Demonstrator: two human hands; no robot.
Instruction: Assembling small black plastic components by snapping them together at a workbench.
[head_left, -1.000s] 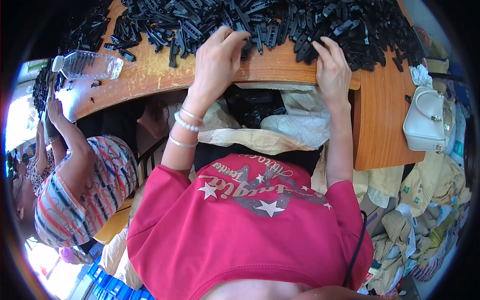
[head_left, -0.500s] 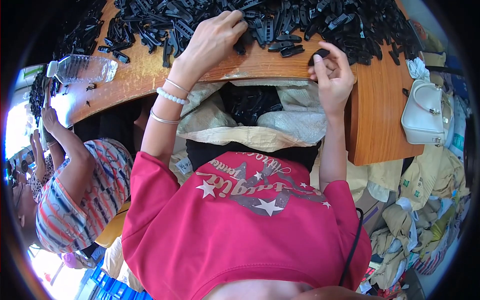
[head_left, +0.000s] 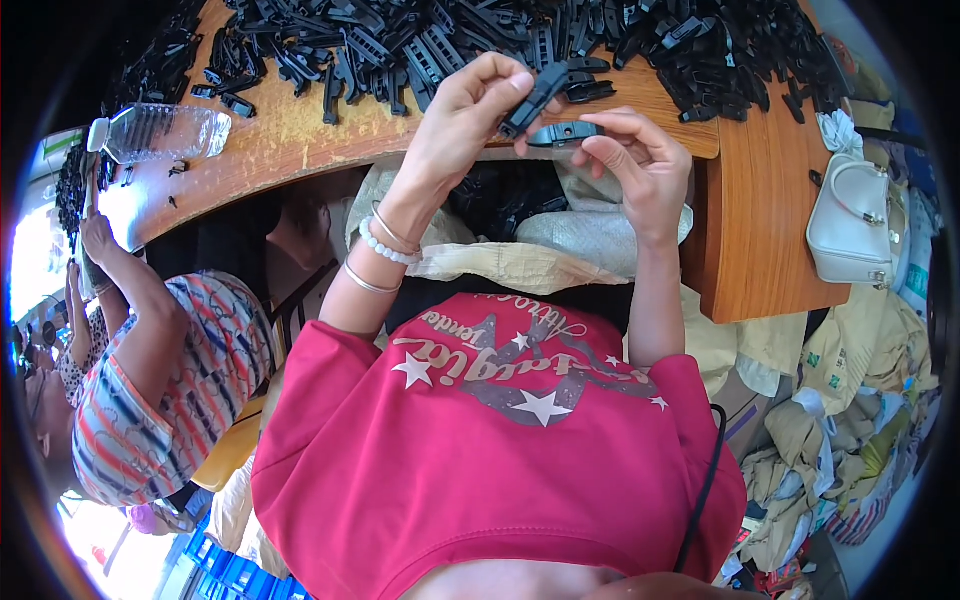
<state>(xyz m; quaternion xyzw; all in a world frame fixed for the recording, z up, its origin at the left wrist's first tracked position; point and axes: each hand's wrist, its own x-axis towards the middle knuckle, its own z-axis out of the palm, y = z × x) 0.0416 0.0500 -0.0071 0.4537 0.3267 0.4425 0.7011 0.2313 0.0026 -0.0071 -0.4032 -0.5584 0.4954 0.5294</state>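
Between finger and thumb, my left hand (head_left: 470,110) grips a long black plastic part (head_left: 535,100), tilted up to the right. My right hand (head_left: 640,165) pinches a smaller, curved black plastic piece (head_left: 565,133) by its right end. The two pieces meet or overlap in view just over the table edge; whether they touch I cannot tell. Beyond my hands spreads a heap of similar black plastic parts (head_left: 400,45) on the wooden table (head_left: 290,150). Under my hands, an open woven sack (head_left: 570,240) at my lap holds more black parts (head_left: 500,200).
A clear plastic bottle (head_left: 170,133) lies on its side at the left of the table. A white handbag (head_left: 848,225) rests at the right beside a wooden side panel (head_left: 760,230). Another person in a patterned shirt (head_left: 185,380) works at the left. Crumpled sacks (head_left: 840,400) are piled at right.
My left hand has come from the heap toward me and right, now with a long black part in it. The right hand has moved slightly left, bringing its piece beside that part.
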